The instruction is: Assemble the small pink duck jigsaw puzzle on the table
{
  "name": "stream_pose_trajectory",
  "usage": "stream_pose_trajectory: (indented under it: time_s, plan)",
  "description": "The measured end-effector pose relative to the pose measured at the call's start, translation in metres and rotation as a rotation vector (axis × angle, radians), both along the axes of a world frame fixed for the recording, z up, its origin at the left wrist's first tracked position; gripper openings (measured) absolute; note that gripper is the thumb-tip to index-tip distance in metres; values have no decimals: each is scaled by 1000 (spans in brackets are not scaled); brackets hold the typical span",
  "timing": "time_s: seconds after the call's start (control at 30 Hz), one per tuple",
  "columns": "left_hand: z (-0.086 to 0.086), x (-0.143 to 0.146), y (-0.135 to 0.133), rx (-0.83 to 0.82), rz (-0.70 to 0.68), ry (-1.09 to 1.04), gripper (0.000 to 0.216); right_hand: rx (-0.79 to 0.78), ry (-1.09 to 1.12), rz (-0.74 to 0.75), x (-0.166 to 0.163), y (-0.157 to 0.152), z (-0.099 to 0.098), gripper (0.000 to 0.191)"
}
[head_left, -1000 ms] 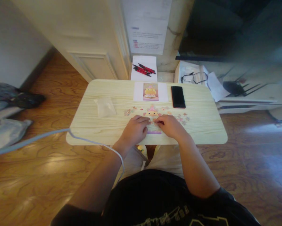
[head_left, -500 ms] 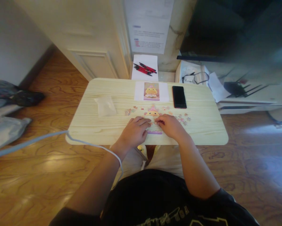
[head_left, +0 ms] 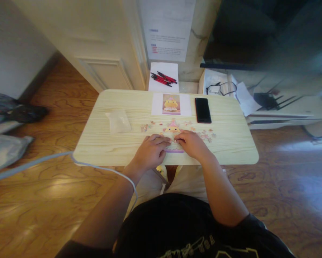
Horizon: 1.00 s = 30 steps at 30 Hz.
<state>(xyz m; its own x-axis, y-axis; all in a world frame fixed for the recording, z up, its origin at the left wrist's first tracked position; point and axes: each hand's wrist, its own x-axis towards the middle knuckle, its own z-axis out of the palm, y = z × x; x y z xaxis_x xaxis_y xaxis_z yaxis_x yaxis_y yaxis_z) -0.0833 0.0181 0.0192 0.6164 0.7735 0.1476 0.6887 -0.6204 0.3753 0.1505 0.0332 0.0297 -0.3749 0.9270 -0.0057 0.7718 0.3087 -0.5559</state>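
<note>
A partly joined jigsaw puzzle (head_left: 173, 128) with a yellow face and pink hat lies mid-table. Just below it, my right hand (head_left: 190, 142) pinches a small puzzle piece (head_left: 175, 140), mostly hidden by the fingertips. My left hand (head_left: 151, 149) rests palm down to the left, fingers stretched toward the same spot. A joined purple strip (head_left: 174, 151) lies between the hands, close to the near edge. Loose puzzle pieces (head_left: 207, 135) are scattered right of my right hand, and others (head_left: 147, 126) lie beyond my left. The printed picture (head_left: 171, 104) of the yellow figure is on a white sheet behind.
On the light wooden table (head_left: 96, 143) are a black phone (head_left: 203, 110) at back right and a clear plastic bag (head_left: 119, 122) at left. Red pens (head_left: 163, 79) lie on paper behind. A grey cable (head_left: 96, 164) crosses my left forearm.
The whole view has shifted slightly, so the table appears a little farther left. Both hands keep nearly the same place over the puzzle.
</note>
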Motion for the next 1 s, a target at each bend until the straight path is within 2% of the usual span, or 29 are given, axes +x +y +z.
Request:
stream_pose_trajectory:
  time_s: [0.67, 1.0]
  plan:
    - [2, -1, 1, -20, -17, 8, 43, -28, -57, 24, -12, 7, 2, 25]
    - [1, -2, 1, -22, -27, 15, 41, -8, -77, 3, -12, 8, 6, 18]
